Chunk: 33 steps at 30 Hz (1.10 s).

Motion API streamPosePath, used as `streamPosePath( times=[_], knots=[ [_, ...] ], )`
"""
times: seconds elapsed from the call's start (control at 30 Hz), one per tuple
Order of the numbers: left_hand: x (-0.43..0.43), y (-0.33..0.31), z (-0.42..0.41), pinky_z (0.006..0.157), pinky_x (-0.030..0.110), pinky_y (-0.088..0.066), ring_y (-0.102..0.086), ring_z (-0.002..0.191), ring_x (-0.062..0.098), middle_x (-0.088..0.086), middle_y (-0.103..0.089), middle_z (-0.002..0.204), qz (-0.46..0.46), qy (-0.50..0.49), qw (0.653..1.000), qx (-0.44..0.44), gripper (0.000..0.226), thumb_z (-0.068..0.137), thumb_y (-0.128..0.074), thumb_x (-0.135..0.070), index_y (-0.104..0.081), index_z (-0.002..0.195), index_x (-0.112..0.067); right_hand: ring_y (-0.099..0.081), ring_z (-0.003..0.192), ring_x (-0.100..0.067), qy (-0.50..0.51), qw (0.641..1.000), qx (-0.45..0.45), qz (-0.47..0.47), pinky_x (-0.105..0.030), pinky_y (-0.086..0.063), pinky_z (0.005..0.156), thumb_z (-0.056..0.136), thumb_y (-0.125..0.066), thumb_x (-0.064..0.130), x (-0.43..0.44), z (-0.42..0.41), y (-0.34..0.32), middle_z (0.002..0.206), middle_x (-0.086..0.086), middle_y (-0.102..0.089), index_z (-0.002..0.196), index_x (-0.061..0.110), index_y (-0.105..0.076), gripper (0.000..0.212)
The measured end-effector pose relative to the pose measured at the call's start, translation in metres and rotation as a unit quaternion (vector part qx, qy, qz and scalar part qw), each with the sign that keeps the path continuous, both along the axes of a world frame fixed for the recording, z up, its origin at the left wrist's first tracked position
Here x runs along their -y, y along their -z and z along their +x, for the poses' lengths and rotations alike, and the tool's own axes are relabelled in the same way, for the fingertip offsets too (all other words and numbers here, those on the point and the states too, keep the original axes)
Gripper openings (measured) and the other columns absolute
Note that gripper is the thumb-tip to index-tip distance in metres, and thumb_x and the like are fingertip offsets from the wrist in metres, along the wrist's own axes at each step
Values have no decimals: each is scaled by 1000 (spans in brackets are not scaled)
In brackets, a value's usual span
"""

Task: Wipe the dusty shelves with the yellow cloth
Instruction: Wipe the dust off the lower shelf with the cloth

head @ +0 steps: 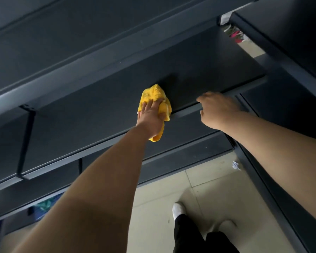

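Bunched fluffy yellow cloth (154,94) on dark shelf (98,114).

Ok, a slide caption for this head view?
Left hand presses the yellow cloth on a dark shelf while the right hand rests on its front edge.

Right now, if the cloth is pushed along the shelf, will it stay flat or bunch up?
Probably floppy: the cloth is crumpled and a tail droops over the shelf edge. Its fluffy pile likely drags, so it may bunch ahead of the left hand. Looks light.
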<state>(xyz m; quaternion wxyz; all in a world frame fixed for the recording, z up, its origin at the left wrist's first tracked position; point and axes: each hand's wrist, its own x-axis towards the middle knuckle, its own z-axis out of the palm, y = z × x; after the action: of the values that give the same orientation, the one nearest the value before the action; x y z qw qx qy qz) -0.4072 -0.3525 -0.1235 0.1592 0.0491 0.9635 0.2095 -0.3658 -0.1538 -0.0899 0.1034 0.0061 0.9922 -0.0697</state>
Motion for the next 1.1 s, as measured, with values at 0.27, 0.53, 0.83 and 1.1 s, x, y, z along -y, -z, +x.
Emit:
streamPosePath(
  times=[0.27, 0.53, 0.83, 1.1],
  knots=[
    [23, 1, -10, 120, 47, -2, 2, 149, 26, -3, -16, 160, -20, -69, 997, -4, 53, 99, -38, -31, -22, 149, -38, -46, 128, -28, -35, 999, 8, -18, -42, -43, 99, 93, -53, 10, 36, -8, -4, 141, -8, -46, 136, 13, -47, 44],
    [25, 7, -66, 120, 47, -1, 3, 149, 26, 0, -14, 161, -42, -23, 998, -30, 52, 100, -37, -31, -19, 149, -36, -45, 129, -27, -24, 999, -24, -38, -41, -43, 102, 94, -52, 14, 53, -24, 4, 142, -8, -45, 138, 14, -46, 44],
    [66, 17, -138, 120, 45, -2, 2, 149, 25, -1, -12, 161, -63, 23, 997, -44, 58, 98, -39, -36, -15, 151, -37, -48, 124, -27, 4, 996, -66, -54, -37, -44, 93, 91, -53, 10, 134, -63, 24, 139, -5, -49, 139, 18, -46, 49],
    [149, 11, -165, 117, 36, -12, -17, 147, 26, 5, -23, 159, -71, -45, 996, -36, 49, 102, -32, -35, -28, 149, -23, -50, 124, -27, -22, 993, -67, -92, -38, -44, 97, 90, -51, 6, 202, -91, 40, 138, -5, -50, 131, 19, -55, 43]
  ],
)
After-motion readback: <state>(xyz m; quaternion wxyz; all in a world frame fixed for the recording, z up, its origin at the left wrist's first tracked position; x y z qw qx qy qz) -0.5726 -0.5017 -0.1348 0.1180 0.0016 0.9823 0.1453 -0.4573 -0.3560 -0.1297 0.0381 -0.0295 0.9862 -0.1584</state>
